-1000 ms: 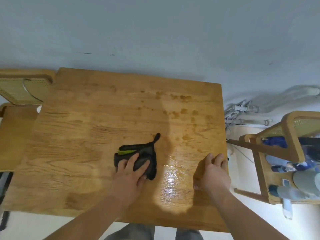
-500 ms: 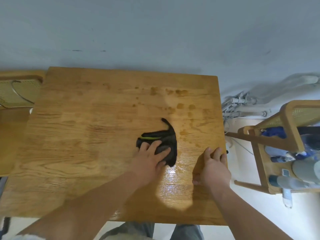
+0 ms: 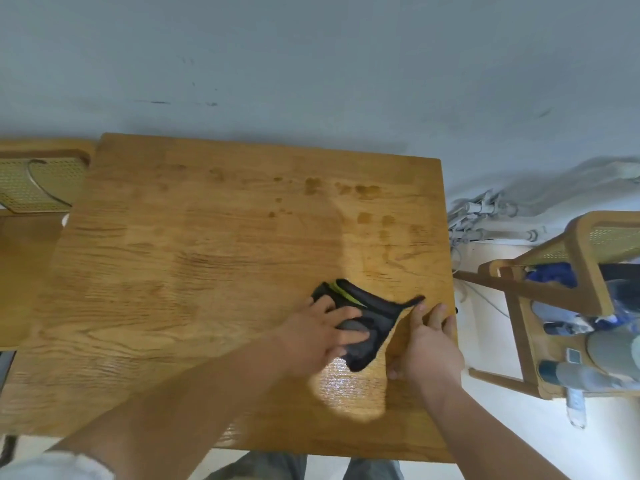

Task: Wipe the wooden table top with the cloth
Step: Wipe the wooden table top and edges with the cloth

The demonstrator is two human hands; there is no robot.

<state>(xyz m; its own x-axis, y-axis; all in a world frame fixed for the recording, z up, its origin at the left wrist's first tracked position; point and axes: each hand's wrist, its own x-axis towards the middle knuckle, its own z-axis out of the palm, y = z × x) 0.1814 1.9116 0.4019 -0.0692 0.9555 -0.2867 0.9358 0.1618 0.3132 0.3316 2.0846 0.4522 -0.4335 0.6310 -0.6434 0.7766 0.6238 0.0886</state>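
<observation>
Nearest me, at the bottom centre of the frame, a wet patch (image 3: 346, 389) shines on the desk (image 3: 194, 271), so I judge that this strip has had its pass.

Just above it my left hand (image 3: 322, 336) lies on the dark cloth (image 3: 374, 317). The fingers are spread and flat rather than curled round it. I press this way so the whole pad of fabric meets the wood and drags evenly.

The cloth sits right of centre, close to the desk's right edge. A green stripe shows at its top and a thin tail points right.

My right hand (image 3: 429, 344) rests flat on the wood beside it, fingers straight and holding nothing. It braces me while I lean over. One fingertip is just beside the cloth's tail, and I cannot tell whether they touch.

Further up, toward the upper right of the desk, a scatter of darker stains (image 3: 367, 190) has not been reached. That is probably where the cloth should go next, and it will mean a longer reach.

Beyond the far edge there is only the pale wall (image 3: 311, 64). A cane-backed chair (image 3: 588, 244) stands off to the right.
</observation>
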